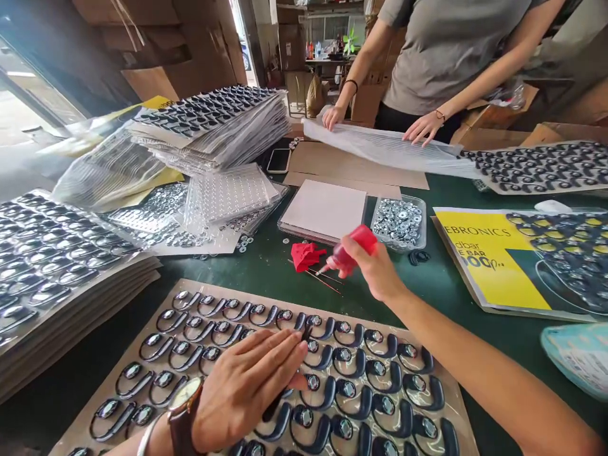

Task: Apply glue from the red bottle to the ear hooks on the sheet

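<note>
Red bottle (340, 257); w/in R fingers (355, 249), gripped; L fingers (275, 347) over hook sheet (84, 427), hold unclear

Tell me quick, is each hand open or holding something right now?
Left hand: closed on a slim dark tool, partly hidden.
Right hand: closed around a red bottle.

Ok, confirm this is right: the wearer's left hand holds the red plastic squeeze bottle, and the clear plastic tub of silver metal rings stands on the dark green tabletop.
Wrong hand: the head view shows the right hand holding the red plastic squeeze bottle. The clear plastic tub of silver rings does stand on the green tabletop.
</note>
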`<action>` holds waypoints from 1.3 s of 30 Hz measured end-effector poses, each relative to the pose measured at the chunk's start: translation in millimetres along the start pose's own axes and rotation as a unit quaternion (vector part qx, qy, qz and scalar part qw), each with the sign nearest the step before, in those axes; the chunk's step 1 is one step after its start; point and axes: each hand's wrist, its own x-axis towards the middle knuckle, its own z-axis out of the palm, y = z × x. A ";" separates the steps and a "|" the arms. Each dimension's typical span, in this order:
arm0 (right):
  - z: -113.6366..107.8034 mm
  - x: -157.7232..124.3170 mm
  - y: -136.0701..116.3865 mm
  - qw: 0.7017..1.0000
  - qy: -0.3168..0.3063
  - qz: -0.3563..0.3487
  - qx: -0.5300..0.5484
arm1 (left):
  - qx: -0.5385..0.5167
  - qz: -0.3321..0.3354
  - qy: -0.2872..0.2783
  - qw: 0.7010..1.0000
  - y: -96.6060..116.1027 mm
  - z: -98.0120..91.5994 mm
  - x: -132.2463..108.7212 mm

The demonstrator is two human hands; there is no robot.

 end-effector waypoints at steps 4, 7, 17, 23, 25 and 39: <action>0.2 -27.3 1.2 0.999 0.007 0.053 0.010 | -0.001 -0.001 0.024 1.000 0.5 17.3 -1.2; 9.1 -36.9 12.1 0.996 0.012 0.076 0.034 | -0.027 0.000 0.043 0.999 -1.8 23.5 -0.7; 17.9 -45.2 13.0 0.995 -0.041 0.096 0.005 | -0.034 0.022 0.051 0.998 -3.5 24.6 12.1; 19.3 -46.7 15.7 0.992 -0.060 0.107 -0.006 | 0.011 0.027 0.043 0.999 6.8 23.3 16.9; 19.7 -46.9 17.0 0.992 -0.061 0.110 -0.021 | 0.016 0.026 0.049 0.998 9.3 24.0 16.7; 16.7 -47.4 20.9 0.992 -0.057 0.091 -0.067 | 0.007 0.021 0.071 0.997 10.9 27.8 13.0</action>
